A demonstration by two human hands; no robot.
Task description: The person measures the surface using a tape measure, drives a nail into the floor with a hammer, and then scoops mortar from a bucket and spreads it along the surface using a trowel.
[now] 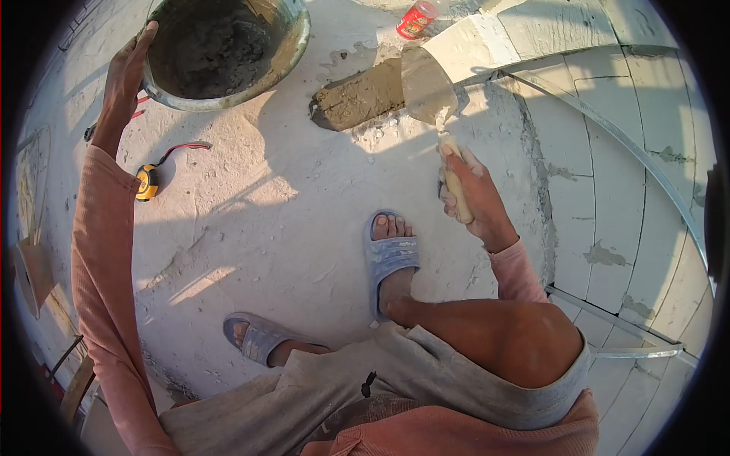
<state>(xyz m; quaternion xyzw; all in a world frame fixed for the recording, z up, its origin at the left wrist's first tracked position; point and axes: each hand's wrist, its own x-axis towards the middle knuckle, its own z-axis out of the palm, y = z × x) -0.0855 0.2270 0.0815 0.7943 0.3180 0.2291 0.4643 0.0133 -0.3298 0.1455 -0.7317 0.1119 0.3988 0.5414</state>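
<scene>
My left hand grips the left rim of a round basin at the upper left, which holds dark grey wet mortar. My right hand is closed round the pale handle of a trowel, right of centre. The trowel's broad blade is smeared with mortar and lies over the right end of a strip of wet mortar spread on the floor. Whether the blade touches the strip is hard to tell.
A yellow tape measure lies on the dusty floor below the basin. A red container stands beyond the mortar strip. On the right rises a wall of pale blocks, with a curved metal strip along it. Two sandalled feet are below centre.
</scene>
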